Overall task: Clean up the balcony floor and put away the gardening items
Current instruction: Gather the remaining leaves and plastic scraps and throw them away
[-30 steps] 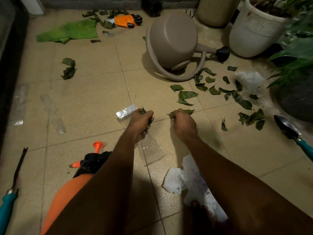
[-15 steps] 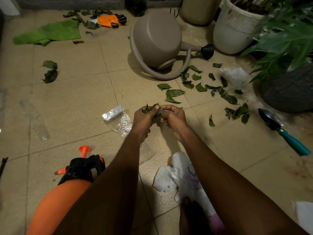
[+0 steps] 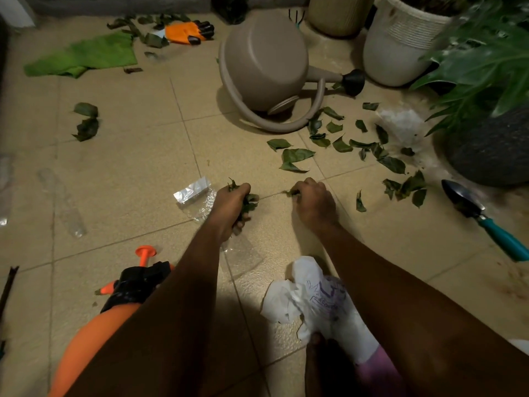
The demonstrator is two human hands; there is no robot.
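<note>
My left hand (image 3: 233,203) is closed around a bunch of green leaves (image 3: 248,202) just above the tiled floor. My right hand (image 3: 315,204) rests on the tile to its right, fingers curled on a small leaf (image 3: 292,192) at its tip. Several loose leaves (image 3: 294,157) lie scattered beyond my hands toward the tipped-over beige watering can (image 3: 266,64). A clear plastic wrapper with a foil strip (image 3: 193,193) lies beside my left hand. A crumpled white plastic bag (image 3: 317,299) lies under my right forearm.
An orange pressure sprayer (image 3: 114,305) lies at lower left. A teal-handled trowel (image 3: 483,219) is at right, near a dark pot (image 3: 492,150) and a white pot (image 3: 400,44). A green cloth (image 3: 86,55), orange gloves (image 3: 189,31) and more leaves (image 3: 86,121) lie farther back.
Half a second ago both hands met over the leaf bunch; now they have parted, the left keeping the bunch and the right back down on a leaf on the floor.
</note>
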